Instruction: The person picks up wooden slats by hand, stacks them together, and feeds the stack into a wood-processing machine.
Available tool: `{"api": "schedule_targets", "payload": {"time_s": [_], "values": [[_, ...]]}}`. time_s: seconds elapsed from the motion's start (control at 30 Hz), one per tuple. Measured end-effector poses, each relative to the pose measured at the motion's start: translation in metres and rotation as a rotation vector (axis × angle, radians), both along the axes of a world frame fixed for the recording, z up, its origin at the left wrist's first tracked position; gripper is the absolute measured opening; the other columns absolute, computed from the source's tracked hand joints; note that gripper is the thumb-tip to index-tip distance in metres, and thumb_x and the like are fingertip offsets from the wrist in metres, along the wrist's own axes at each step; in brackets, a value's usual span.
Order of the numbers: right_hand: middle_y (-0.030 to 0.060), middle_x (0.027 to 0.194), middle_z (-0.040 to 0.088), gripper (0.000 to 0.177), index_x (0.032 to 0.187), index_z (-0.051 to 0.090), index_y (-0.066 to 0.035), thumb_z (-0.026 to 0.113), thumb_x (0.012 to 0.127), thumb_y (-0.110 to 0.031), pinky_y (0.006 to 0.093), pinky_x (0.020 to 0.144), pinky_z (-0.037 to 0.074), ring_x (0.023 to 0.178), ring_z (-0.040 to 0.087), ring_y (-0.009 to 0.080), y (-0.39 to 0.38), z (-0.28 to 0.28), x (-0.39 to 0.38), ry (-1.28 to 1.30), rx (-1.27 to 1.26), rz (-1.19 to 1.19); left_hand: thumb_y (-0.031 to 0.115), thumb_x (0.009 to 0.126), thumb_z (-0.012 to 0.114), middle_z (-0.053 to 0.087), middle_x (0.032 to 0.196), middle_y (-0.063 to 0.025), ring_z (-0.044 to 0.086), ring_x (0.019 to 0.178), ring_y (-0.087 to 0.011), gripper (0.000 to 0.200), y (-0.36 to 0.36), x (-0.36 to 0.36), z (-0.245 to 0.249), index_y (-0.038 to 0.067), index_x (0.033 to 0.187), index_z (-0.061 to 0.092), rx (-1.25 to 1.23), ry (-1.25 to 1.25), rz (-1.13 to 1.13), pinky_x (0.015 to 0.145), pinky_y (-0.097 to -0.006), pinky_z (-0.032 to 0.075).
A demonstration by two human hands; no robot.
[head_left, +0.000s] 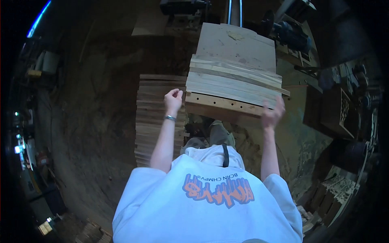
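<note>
At the left end of the bench, my left hand (173, 101) is closed, its fingertips curled together beside the corner of the boards; what it holds, if anything, is hidden. My right hand (273, 114) is slightly blurred at the front right corner, with thumb and fingers apart. Between the two lies a row of pale wooden boards (235, 83), side by side across the worktop (237, 42). One darker strip pokes out past their right end. Along the front runs a wooden edge (223, 103) with several round dark holes.
A tall pile of wooden slats (156, 117) stands left of the bench, close to my left arm. Motor-like machines (289, 36) sit at the back right. A wooden box (342, 113) is farther right, and cut wood pieces (334, 190) are stacked at lower right.
</note>
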State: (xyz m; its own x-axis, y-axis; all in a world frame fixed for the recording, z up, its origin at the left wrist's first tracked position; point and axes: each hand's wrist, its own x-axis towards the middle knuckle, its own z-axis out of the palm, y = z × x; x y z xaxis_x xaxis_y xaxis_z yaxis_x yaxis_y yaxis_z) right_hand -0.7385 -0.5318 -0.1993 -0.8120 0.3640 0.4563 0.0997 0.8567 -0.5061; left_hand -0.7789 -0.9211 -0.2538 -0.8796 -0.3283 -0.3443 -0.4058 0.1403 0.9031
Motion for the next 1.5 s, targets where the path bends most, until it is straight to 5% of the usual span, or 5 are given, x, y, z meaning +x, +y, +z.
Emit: {"api": "schedule_targets", "payload": {"time_s": [0.07,0.13,0.23,0.4,1.5], "values": [[0.0181,0.135,0.047,0.056,0.127,0.054,-0.004,0.068,0.082,-0.035,0.0459,0.110,0.028,0.130,0.038,0.0354,-0.062,0.010,-0.009,-0.117,0.001,0.339,0.010,0.083,0.064,0.068,0.105,-0.0128,0.061,0.101,-0.0246,0.026,0.041,-0.004,0.048,0.004,0.109,0.067,-0.647,0.412,-0.035,0.090,-0.0357,0.049],[0.0165,0.135,0.047,0.054,0.126,0.054,-0.006,0.065,0.083,-0.036,0.0479,0.109,0.029,0.130,0.038,0.0357,-0.105,-0.011,-0.018,-0.150,0.134,0.399,0.006,0.078,0.064,0.065,0.108,-0.0128,0.057,0.107,-0.0291,0.027,0.100,-0.021,0.085,0.005,0.105,0.066,-0.552,0.735,-0.244,0.096,-0.0375,0.044],[0.0144,0.133,0.050,0.051,0.123,0.057,-0.009,0.064,0.081,-0.036,0.0492,0.108,0.030,0.127,0.041,0.0360,-0.124,-0.042,-0.027,-0.108,0.181,0.267,0.008,0.076,0.064,0.059,0.120,-0.0158,0.050,0.116,-0.0321,0.032,0.168,-0.071,0.072,0.003,0.107,0.063,-0.491,0.793,-0.482,0.098,-0.0383,0.041],[0.0108,0.131,0.054,0.048,0.118,0.061,-0.011,0.065,0.076,-0.035,0.0500,0.107,0.032,0.123,0.045,0.0357,-0.126,-0.040,-0.037,-0.053,0.138,0.240,0.028,0.081,0.066,0.048,0.130,-0.0135,0.039,0.128,-0.0295,0.047,0.213,-0.136,0.045,0.004,0.119,0.054,-1.075,0.494,-0.775,0.104,-0.0606,0.027],[0.0096,0.126,0.055,0.053,0.114,0.061,-0.010,0.062,0.070,-0.040,0.0555,0.105,0.031,0.121,0.046,0.0370,-0.077,-0.054,-0.456,0.083,0.183,0.256,0.018,0.089,0.039,0.053,0.132,-0.0119,0.045,0.127,-0.0283,0.040,0.273,-0.572,0.013,0.006,0.125,0.050,-0.982,0.395,-0.603,0.102,-0.0709,0.024]]}}
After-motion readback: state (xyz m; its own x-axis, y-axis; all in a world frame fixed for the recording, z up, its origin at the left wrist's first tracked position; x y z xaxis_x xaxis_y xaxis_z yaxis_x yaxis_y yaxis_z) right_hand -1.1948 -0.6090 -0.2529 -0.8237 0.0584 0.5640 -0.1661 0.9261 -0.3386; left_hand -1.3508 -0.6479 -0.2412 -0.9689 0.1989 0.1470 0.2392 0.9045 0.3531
